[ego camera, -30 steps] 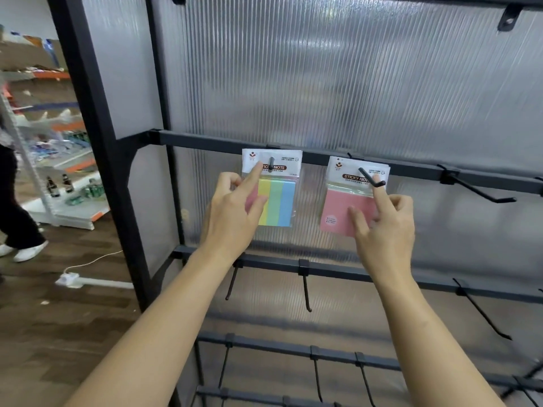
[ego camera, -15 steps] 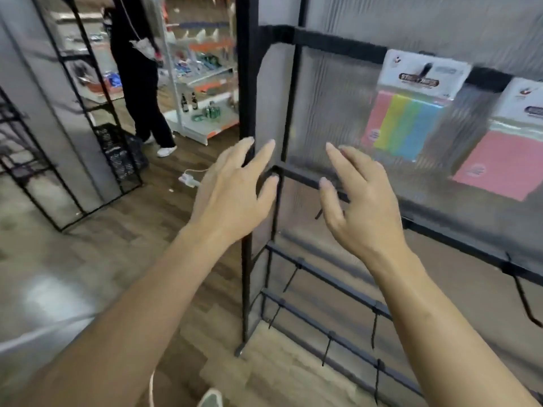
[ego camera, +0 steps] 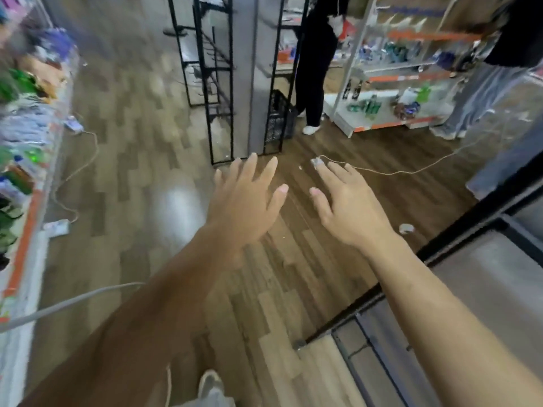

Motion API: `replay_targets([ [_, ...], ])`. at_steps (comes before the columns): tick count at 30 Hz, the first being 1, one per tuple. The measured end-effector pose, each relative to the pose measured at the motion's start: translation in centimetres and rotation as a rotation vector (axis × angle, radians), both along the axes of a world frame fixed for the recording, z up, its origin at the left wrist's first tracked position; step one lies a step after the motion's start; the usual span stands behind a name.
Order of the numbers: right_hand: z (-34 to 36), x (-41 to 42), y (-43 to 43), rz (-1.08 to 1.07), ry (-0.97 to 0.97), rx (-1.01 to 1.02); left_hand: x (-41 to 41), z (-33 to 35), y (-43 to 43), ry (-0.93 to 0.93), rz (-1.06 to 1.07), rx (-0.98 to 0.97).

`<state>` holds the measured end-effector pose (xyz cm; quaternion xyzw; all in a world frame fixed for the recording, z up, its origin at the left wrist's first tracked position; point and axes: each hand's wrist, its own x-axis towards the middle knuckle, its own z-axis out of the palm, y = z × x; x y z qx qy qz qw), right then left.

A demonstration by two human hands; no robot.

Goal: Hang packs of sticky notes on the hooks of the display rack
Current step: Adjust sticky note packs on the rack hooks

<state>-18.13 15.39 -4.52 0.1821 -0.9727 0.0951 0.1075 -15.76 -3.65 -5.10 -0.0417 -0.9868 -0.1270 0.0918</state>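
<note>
My left hand (ego camera: 245,198) and my right hand (ego camera: 349,207) hover side by side over the wooden floor, fingers spread and straight, holding nothing. Only the lower left corner of the black display rack (ego camera: 458,242) shows at the right edge, with a few hooks (ego camera: 360,349) on its low bars. No pack of sticky notes is in view. The picture is blurred by motion.
A second black rack (ego camera: 219,80) stands ahead with a black crate (ego camera: 279,120) beside it. A person in black (ego camera: 316,60) stands by white shop shelves (ego camera: 390,92). Another person's legs (ego camera: 470,98) show at right. Stocked shelves (ego camera: 26,160) line the left. Cables (ego camera: 390,171) lie on the floor.
My view has swung left and down, away from the rack. The two hung packs have left the picture. Both hands have come off the packs and stay spread and empty.
</note>
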Motion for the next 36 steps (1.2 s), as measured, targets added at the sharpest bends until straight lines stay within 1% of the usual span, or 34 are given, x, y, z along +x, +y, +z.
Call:
replay_targets([
  [3, -0.8, -3.4, -4.5, 0.038, -0.058, 0.028, -2.1, -1.0, -3.9, -0.031, 0.066, -0.004],
  [7, -1.4, -7.7, -9.7, 0.07, -0.085, 0.026, -5.8, -1.7, -8.7, -0.057, 0.151, -0.002],
  [15, 0.1, -16.9, -18.6, 0.054, -0.151, 0.033, -14.2, -1.3, -16.8, -0.086, 0.267, 0.025],
  [18, 0.4, -21.1, -21.8, 0.078, -0.127, 0.054, -17.9, -0.9, -19.2, -0.08, 0.309, 0.038],
  [23, 0.4, -30.1, -27.0, 0.124, -0.096, 0.075, -26.0, -0.7, -23.4, -0.116, 0.374, 0.007],
  [27, 0.9, -39.5, -30.7, 0.155, -0.075, 0.079, -33.8, -0.2, -27.7, -0.082, 0.434, -0.065],
  [30, 2.1, -46.3, -33.5, 0.202, -0.062, 0.068, -39.3, 0.9, -30.9, -0.068, 0.452, -0.045],
  [34, 3.2, -53.9, -38.1, 0.259, -0.061, 0.048, -45.7, 2.0, -35.5, -0.02, 0.489, -0.079],
  [36, 3.3, -57.3, -40.5, 0.271, -0.062, 0.047, -48.6, 2.3, -38.0, -0.046, 0.501, -0.064],
])
